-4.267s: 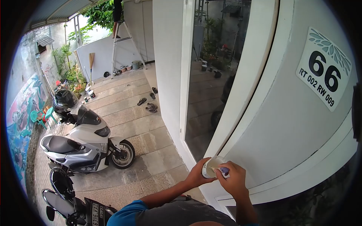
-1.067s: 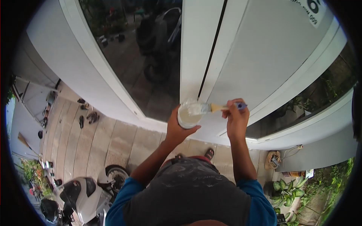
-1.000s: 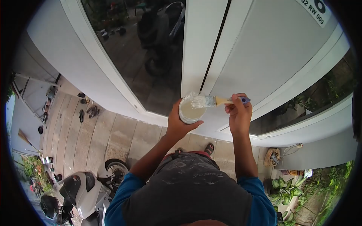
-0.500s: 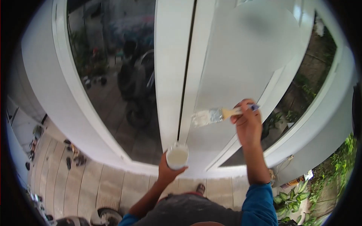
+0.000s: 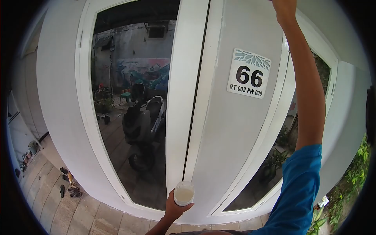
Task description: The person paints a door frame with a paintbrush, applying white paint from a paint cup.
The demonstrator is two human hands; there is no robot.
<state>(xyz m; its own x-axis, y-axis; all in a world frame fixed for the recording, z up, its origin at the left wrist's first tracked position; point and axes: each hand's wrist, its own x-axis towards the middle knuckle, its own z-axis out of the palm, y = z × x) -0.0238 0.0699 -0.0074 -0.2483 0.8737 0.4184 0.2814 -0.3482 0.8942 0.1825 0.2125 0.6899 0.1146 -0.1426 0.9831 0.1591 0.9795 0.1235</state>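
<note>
My left hand [image 5: 176,206] is wrapped round a white cup [image 5: 183,194] of pale paint at the lower middle, close to the foot of the white door frame. My right hand [image 5: 284,8] is raised at the top edge, its fingers mostly cut off by the frame, so what it holds does not show. Below and left of the raised arm, a white number plate [image 5: 249,73] reading 66 is fixed to the grey wall panel [image 5: 227,129]. The brush is out of view.
Tall dark glass panes [image 5: 129,117] in white frames stand to the left and right, the left one reflecting a motorbike. Sandals [image 5: 62,190] lie on the tiled floor [image 5: 84,215] at lower left. Green plants [image 5: 350,188] grow at the lower right.
My right hand has risen from beside the panel to the top edge, and the brush has left the view. The view has tilted up, showing the number plate. My left hand still holds the cup.
</note>
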